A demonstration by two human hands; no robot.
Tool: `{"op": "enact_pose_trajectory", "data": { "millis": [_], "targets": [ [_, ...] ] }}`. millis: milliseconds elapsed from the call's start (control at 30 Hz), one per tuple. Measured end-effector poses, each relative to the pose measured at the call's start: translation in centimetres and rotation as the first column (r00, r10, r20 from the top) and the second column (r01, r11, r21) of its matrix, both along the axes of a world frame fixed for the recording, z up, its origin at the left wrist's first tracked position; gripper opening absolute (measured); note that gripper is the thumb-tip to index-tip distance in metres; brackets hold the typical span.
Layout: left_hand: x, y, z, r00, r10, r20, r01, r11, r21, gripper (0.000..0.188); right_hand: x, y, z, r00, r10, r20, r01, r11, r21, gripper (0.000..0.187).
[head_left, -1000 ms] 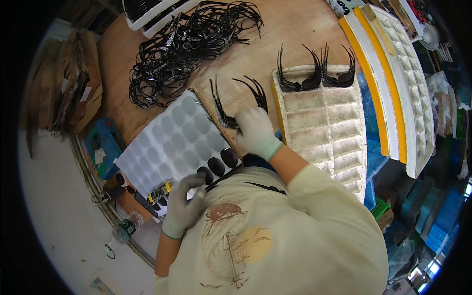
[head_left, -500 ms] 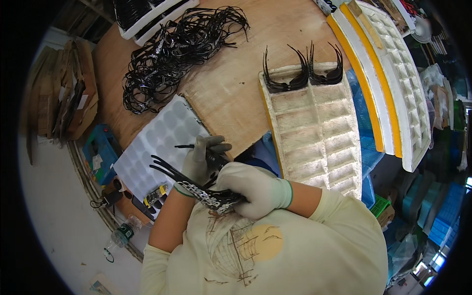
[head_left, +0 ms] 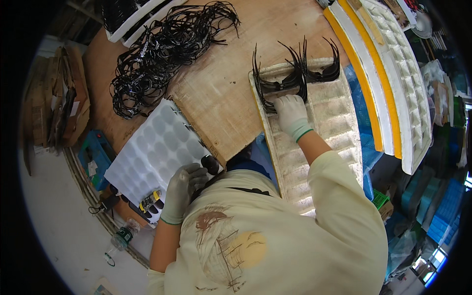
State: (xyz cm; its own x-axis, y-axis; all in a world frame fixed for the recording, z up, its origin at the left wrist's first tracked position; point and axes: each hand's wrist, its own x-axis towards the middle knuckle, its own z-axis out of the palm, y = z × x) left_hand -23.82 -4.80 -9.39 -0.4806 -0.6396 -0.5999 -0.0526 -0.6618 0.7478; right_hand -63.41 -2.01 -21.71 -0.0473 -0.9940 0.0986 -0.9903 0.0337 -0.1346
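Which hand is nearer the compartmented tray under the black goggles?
Right: the right hand is over the compartmented tray; the left hand is off to its left.

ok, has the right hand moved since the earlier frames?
Yes. Against the white compartment tray, the right hand has gone from outside its left edge to over its upper-left compartments: rightward, and upward from the last frame.

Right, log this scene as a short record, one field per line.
Right hand: white-gloved, touching a black eyewear piece with long thin ends
Left hand: pale-gloved, fingers curled beside a dark rounded lens
Main tray: cream, rectangular, gridded; two similar black pieces at its far end
Sheet: white, with grey ovals
Heap: tangled glossy black strips, on wooden table
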Motion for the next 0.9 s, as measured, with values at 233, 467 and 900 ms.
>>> {"op": "enact_pose_trajectory", "data": {
  "millis": [233,467,900],
  "targets": [
    [2.9,1.0,1.3,0.986,0.11,0.124,-0.11,0.994,-0.009,0.063,0.9,-1.7,1.0,0.995,-0.088,-0.038,0.094,0.973,0.212,0.015],
    [9.1,2.7,4.0,0.989,0.065,0.136,-0.055,0.995,-0.079,0.039,1.8,-0.7,2.4,0.999,-0.049,-0.019,0.052,0.98,0.194,0.041],
    [24.9,2.9,-0.2,0.546,0.241,0.802,0.623,0.524,-0.581,0.038,28.9,0.9,10.0,0.962,0.023,0.27,-0.005,0.998,-0.067,0.033]
  ]
}}
